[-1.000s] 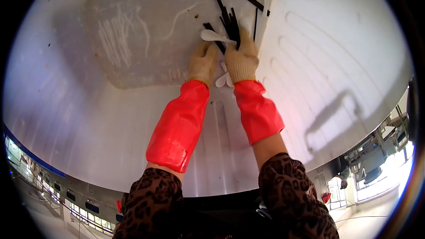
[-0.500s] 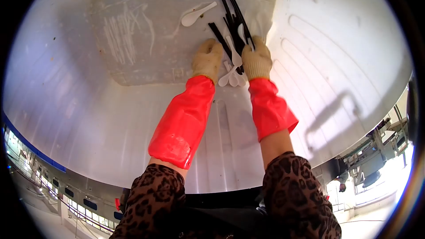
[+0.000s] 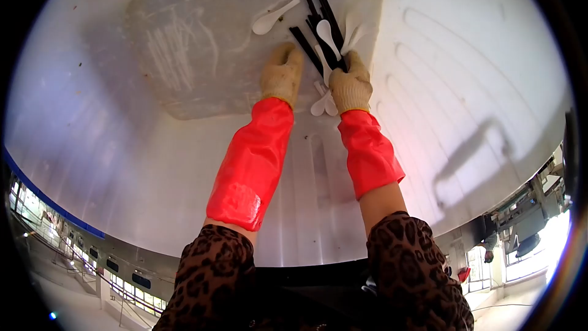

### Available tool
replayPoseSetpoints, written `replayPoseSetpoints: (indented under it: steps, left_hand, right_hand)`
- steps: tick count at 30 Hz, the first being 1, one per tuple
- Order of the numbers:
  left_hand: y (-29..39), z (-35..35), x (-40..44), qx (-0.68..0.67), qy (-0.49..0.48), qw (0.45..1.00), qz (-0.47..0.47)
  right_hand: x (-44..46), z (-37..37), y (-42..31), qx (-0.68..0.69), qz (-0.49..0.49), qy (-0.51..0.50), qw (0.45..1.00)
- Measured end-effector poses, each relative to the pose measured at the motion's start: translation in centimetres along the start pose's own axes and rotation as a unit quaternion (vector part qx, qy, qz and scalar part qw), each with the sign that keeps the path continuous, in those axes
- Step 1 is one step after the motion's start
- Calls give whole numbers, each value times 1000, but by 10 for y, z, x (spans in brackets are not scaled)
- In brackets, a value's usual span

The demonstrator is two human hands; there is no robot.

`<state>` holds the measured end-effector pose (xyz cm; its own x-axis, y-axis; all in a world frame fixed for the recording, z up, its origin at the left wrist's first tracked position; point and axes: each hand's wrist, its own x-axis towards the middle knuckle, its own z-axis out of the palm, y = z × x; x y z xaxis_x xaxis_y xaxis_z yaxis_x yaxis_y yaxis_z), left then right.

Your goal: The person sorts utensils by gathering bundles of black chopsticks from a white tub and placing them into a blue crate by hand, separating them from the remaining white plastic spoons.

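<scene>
Both my hands wear cream knitted gloves with red sleeves. My left hand (image 3: 282,73) is over the tub floor with nothing visible in it, thumb and bent fingers slightly apart. To its right, my right hand (image 3: 351,83) is closed on white spoons (image 3: 351,32), which are blurred and stick up past the fingertips. Black chopsticks (image 3: 321,9) lie in a loose bundle against that hand, their lower ends partly hidden. A white spoon (image 3: 327,34) rests across them. More spoons (image 3: 319,106) lie below, near the right wrist. A separate spoon (image 3: 269,21) lies farther up.
A large white tub (image 3: 177,171) with ribbed, curved walls surrounds my arms. Its greyish floor (image 3: 202,86) has pale scratches and small scraps. Beyond the rim at lower right, part of another person (image 3: 488,245) shows.
My left hand has shifted slightly left and up, away from the chopsticks. Blurred spoons now show at my right hand, and fewer spoons lie in the cluster by the right wrist.
</scene>
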<state>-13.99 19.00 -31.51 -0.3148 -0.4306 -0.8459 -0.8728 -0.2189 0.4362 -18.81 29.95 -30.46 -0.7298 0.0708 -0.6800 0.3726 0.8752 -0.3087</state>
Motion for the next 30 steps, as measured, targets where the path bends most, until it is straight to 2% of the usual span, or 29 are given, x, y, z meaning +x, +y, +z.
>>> replayPoseSetpoints:
  steps: [1,3,6,8,9,10,11,13,14,18,21,23,25,27,29,30]
  left_hand:
    - [4,0,-1,-12,-6,999,-30]
    - [4,5,-1,-44,2,999,-18]
    - [-10,9,11,-85,0,996,-6]
    - [-15,11,14,-96,-10,995,-6]
    - [-14,13,12,-102,-11,993,-58]
    - [-12,13,10,-109,-12,988,-110]
    - [-7,11,6,-110,-12,988,-110]
    - [3,8,-1,-130,-27,990,-45]
    - [7,5,-4,-128,-27,990,-45]
    - [8,1,0,-137,-57,985,-87]
    - [3,5,7,-161,-66,981,-91]
    - [5,5,5,-162,-58,981,-90]
    - [11,3,1,-210,-42,961,-173]
    - [-3,-1,10,-256,-56,955,-142]
    - [-14,-7,6,-268,-8,946,-181]
    - [-19,-17,0,-162,-58,977,-127]
  right_hand:
    - [7,2,-1,3,1,-1,1000]
    - [23,3,-9,-20,-133,87,987]
    - [41,-5,-28,-81,-118,35,989]
    - [31,-5,-30,-61,-89,-4,994]
    - [26,-4,-30,-40,-59,-42,997]
    - [20,7,-20,-59,-88,-7,994]
    - [17,9,-21,-60,-89,-6,994]
    - [11,10,-24,-28,-5,-124,992]
    - [7,7,-28,27,-31,-147,988]
    - [4,-3,-45,33,-24,-113,993]
    - [0,-1,-47,23,-16,-170,985]
    - [-10,21,-34,9,-67,-91,994]
    - [-10,25,-27,-1,-58,-111,992]
    - [-19,24,-28,8,-129,-188,974]
    - [-33,13,-29,51,-96,-220,970]
    - [-40,7,-30,91,-61,-250,962]
